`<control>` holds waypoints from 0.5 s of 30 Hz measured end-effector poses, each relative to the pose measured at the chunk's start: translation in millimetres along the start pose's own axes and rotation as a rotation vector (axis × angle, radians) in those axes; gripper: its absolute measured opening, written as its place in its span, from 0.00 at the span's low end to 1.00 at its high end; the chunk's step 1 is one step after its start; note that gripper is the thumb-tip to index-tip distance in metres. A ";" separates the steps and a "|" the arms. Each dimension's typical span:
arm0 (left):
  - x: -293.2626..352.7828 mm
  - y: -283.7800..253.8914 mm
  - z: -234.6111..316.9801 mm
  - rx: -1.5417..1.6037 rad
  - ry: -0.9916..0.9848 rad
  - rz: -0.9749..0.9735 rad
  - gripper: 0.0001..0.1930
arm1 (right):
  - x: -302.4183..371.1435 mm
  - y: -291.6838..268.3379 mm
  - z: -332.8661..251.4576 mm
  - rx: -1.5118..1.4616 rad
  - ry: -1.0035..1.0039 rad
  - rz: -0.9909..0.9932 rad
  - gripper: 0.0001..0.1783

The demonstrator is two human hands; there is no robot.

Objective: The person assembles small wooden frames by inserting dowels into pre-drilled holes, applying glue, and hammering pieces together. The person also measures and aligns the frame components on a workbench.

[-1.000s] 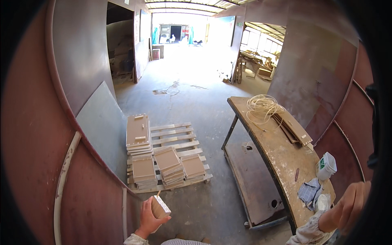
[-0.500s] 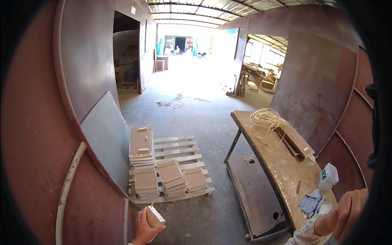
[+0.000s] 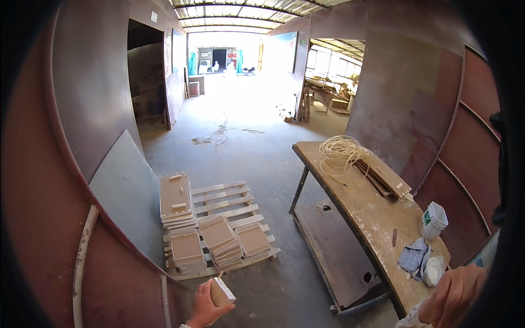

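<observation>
My left hand (image 3: 206, 307) is closed round a small wood-coloured block (image 3: 222, 293) with a whitish end face, held in front of the pallet. At the lower right my right hand (image 3: 455, 294) has its fingers curled; whatever they hold, if anything, is hidden. Nearest to that hand, on the workbench (image 3: 361, 213), are a white round thing (image 3: 433, 270) like a tub, a crumpled grey-blue cloth (image 3: 413, 256) and a white plastic bucket (image 3: 433, 220).
Several brown panels (image 3: 178, 198) are stacked on a slatted wooden pallet (image 3: 221, 198) at left. A coil of pale cord (image 3: 343, 154) and brown boards (image 3: 385, 177) lie on the bench, above a lower shelf (image 3: 339, 251). Reddish-brown metal walls (image 3: 128, 284) flank me.
The whole view has shifted, with the bench now further left. My left hand with the block appears further right and lower. My right hand has moved down, uncovering more of the white round thing.
</observation>
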State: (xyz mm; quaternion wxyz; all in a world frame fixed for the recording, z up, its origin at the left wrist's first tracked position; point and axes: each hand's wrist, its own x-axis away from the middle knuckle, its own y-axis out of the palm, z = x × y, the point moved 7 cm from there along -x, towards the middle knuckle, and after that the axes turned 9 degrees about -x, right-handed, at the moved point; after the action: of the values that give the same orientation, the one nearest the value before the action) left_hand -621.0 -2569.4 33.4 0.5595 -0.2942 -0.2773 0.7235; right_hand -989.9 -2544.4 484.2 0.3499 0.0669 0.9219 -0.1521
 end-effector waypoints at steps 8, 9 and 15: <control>18.3 43.1 38.8 -0.002 0.143 -0.046 0.58 | 90.5 14.0 11.5 0.074 0.098 0.460 0.12; 22.7 46.5 45.2 0.010 0.163 -0.052 0.58 | 103.0 20.9 5.0 0.098 0.089 0.520 0.12; 57.2 66.8 101.9 -0.055 0.254 -0.143 0.57 | 177.7 81.2 -21.7 0.074 -0.142 1.045 0.12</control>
State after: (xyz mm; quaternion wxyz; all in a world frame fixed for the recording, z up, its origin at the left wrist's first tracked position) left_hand -750.7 -2535.8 46.6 0.6319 -0.3780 -0.2442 0.6310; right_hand -1117.4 -2457.6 362.3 0.4382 0.5195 0.7335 0.0061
